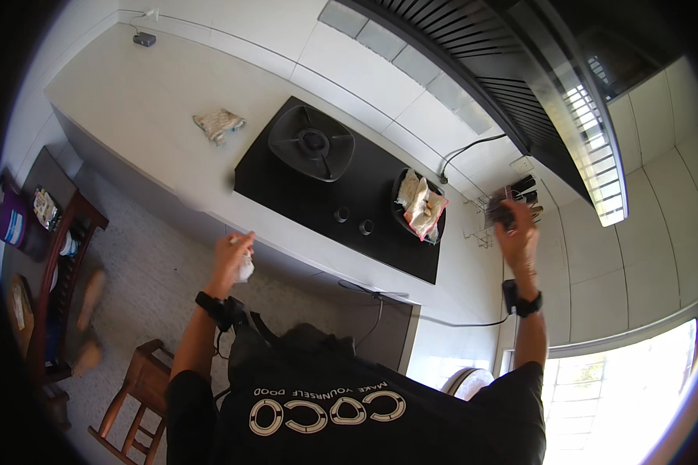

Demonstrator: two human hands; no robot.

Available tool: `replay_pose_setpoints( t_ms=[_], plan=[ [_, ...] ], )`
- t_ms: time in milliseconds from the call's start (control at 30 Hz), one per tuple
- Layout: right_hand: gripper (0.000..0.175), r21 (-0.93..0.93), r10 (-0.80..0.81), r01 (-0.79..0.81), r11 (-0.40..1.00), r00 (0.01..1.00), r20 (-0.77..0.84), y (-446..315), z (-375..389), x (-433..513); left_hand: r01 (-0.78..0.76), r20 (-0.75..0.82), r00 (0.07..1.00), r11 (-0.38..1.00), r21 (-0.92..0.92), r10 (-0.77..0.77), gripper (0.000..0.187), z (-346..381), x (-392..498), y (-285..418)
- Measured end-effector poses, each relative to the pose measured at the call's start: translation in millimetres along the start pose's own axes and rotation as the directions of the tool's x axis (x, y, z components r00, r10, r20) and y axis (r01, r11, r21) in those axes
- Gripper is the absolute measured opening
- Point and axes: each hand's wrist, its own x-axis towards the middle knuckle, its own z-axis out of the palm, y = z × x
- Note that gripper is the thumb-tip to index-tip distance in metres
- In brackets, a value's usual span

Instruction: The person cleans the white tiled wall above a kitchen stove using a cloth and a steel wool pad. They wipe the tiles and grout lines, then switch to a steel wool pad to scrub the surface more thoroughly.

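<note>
My left hand (232, 256) is closed around a crumpled white cloth or tissue (245, 268), in front of the counter's edge. At the right, my right hand (519, 232) grips a dark, blurred object (500, 212) beside a wire rack (480, 232); what it is cannot be made out. Between the hands lies a black gas hob (302, 212) with a pan support (312, 142) over its left burner. Crumpled cloths with a red edge (426, 206) lie on the right burner. A beige rag (220, 125) rests on the counter left of the hob.
A black range hood (500, 93) overhangs the back right. Knives with dark handles (523, 186) stand near the rack. A cable (465, 324) runs to my right wrist. Below left are a wooden stool (142, 378) and a dark side table (41, 174) holding a purple container (13, 215).
</note>
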Motion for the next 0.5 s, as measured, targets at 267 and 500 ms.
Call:
replay_pose_setpoints(
  t_ms=[267,500],
  plan=[
    [0.041,-0.197,-0.191,0.173,0.965,0.979,-0.073,91,31,97,0.018,-0.189,0.982,0.997,-0.071,-0.031,0.029,17,53,-64],
    [0.051,-0.065,-0.486,0.486,0.872,0.874,0.022,130,172,193,-0.025,-0.440,0.896,0.984,-0.175,-0.056,0.027,56,56,-106]
  ],
)
